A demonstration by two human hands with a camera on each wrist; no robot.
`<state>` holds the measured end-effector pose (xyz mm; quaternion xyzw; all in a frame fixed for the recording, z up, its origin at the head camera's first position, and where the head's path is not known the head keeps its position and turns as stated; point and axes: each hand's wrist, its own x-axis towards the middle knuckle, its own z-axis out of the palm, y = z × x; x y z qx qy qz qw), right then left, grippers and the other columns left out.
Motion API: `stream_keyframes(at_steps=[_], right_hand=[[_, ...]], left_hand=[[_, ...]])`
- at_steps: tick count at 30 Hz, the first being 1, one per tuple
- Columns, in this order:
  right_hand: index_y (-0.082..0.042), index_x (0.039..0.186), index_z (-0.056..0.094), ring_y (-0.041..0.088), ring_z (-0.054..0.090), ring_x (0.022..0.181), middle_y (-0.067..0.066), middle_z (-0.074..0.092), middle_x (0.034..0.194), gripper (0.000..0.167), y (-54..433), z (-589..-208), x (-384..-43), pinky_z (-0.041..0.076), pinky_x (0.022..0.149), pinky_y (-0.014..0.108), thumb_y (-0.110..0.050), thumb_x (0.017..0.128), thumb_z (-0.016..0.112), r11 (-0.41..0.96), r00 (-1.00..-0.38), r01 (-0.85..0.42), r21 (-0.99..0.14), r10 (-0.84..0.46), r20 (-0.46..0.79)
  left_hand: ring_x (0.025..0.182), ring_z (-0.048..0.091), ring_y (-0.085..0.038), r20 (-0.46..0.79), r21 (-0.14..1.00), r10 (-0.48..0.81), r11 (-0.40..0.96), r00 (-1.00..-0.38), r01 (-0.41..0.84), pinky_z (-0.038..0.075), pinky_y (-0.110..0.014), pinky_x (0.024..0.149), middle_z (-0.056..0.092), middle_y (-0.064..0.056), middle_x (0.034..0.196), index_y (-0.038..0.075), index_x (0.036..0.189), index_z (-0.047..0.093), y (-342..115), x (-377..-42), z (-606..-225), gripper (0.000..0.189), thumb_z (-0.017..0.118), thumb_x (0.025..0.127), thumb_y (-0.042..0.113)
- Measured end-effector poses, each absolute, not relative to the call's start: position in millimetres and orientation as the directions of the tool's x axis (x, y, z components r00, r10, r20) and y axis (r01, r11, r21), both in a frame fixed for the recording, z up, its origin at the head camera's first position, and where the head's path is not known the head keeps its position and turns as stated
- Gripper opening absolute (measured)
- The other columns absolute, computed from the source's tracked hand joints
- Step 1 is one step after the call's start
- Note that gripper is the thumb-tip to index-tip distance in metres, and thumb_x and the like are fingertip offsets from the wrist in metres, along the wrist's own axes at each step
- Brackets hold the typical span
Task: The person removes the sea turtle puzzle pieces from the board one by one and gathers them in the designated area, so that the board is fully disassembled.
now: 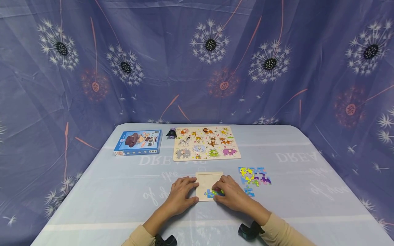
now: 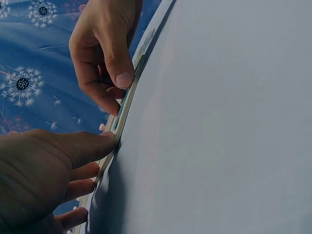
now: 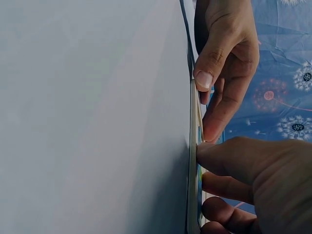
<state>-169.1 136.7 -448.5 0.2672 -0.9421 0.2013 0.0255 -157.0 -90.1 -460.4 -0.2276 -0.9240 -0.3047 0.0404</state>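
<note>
A small square wooden puzzle tray (image 1: 209,181) lies flat on the table between the hands. Blue jigsaw pieces with green and yellow spots (image 1: 210,194) sit along its near side. At the tray's left edge rests my left hand (image 1: 181,195), thumb by the near corner and fingers spread farther up. My right hand (image 1: 231,194) bends over the tray's right side, its curled fingers and thumb around a jigsaw piece (image 1: 221,192) that they partly cover. Both wrist views show the tray edge-on, with the left thumb (image 2: 97,145) and right thumb (image 3: 214,155) at it.
Right of the tray lies a joined cluster of jigsaw pieces (image 1: 254,176), with a loose blue piece (image 1: 249,191) nearer me. An animal peg board (image 1: 206,143) lies behind. Farther left are a blue box (image 1: 138,142) and a small black figure (image 1: 171,133).
</note>
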Motion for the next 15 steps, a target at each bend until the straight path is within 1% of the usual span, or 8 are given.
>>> stream_keyframes(at_steps=[9, 15], right_hand=[[-0.018, 0.092, 0.066, 0.008, 0.035, 0.077, -0.008, 0.045, 0.079, 0.021, 136.1, -449.0, -169.8, 0.03, 0.067, 0.021, -0.027, 0.075, 0.076, 0.777, -0.856, -0.514, -0.364, -0.494, 0.154], [-0.02, 0.092, 0.061, 0.008, 0.038, 0.078, -0.007, 0.048, 0.081, 0.023, 136.4, -449.8, -171.4, 0.033, 0.069, 0.023, -0.024, 0.075, 0.076, 0.762, -0.85, -0.524, -0.381, -0.501, 0.166]], left_hand=[[0.126, 0.042, -0.033, 0.21, 0.544, 0.397, 0.712, -0.893, 0.444, 0.029, -0.058, 0.1, 0.054, -0.008, 0.133, 0.008, 0.119, 0.063, -90.4, -156.6, -460.1, 0.044, 0.072, 0.078, 0.022], [0.126, 0.042, -0.033, 0.211, 0.542, 0.398, 0.713, -0.893, 0.446, 0.029, -0.058, 0.1, 0.054, -0.008, 0.133, 0.008, 0.119, 0.063, -90.6, -157.0, -459.6, 0.044, 0.072, 0.078, 0.022]])
